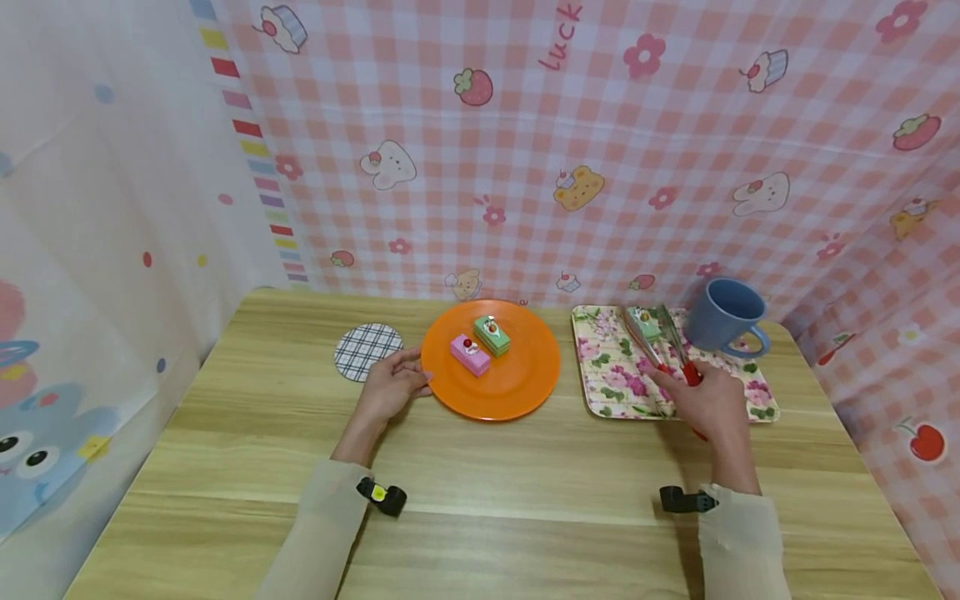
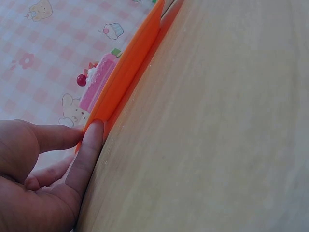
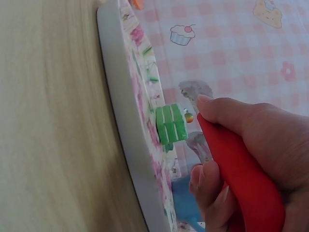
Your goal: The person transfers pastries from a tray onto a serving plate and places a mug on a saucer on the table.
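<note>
My left hand (image 1: 390, 387) pinches the left rim of an orange plate (image 1: 525, 379) between thumb and finger. On that plate sit a pink toy cake slice (image 1: 470, 357) and a green one (image 1: 492, 336), each with a red berry on top. My right hand (image 1: 718, 404) grips red-handled tongs (image 3: 244, 174) over a floral tray (image 1: 607, 392). The tongs' metal arms are spread on either side of another green cake slice (image 3: 170, 123) on the tray. In the right wrist view, their tips stand close above this slice, apart from its sides.
A blue mug (image 1: 723, 321) stands at the tray's back right, handle to the right. A round checked coaster (image 1: 367, 350) lies left of the plate, beside my left hand. Behind the wooden table (image 1: 525, 500) hangs a pink checked cloth (image 1: 525, 150).
</note>
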A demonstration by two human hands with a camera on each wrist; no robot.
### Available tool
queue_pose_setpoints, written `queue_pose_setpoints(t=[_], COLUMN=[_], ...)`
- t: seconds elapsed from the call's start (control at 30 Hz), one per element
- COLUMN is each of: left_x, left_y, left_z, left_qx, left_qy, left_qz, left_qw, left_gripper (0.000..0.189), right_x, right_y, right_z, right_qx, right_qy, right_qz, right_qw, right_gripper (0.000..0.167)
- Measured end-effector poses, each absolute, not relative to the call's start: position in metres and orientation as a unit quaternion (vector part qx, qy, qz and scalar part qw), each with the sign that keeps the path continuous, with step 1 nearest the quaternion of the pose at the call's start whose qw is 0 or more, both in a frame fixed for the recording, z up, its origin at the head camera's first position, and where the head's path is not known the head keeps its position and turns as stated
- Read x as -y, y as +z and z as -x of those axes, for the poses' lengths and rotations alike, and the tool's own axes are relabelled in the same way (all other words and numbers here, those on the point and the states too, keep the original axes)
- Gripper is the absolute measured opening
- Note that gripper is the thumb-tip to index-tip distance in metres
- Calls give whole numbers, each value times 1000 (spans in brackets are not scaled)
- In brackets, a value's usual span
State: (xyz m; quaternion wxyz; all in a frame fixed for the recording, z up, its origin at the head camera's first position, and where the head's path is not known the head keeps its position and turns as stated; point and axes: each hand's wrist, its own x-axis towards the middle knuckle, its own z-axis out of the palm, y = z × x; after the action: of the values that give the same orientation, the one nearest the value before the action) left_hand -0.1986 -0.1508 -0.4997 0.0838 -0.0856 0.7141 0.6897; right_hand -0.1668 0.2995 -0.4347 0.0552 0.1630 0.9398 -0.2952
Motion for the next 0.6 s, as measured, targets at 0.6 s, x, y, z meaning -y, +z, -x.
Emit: queue_pose_setpoints(t=[0.6], left_x=[150], left_y=[-498], left_z=[198], left_qx=[-712], left_qy=[690], left_qz=[93], left_qw=[90], left_gripper=[50], right_x=[-306], right_y=[-447], right_z=[169], right_qx=[-944], right_qy=[-279], right_qz=[-168], right_qw=[57], right_gripper=[98])
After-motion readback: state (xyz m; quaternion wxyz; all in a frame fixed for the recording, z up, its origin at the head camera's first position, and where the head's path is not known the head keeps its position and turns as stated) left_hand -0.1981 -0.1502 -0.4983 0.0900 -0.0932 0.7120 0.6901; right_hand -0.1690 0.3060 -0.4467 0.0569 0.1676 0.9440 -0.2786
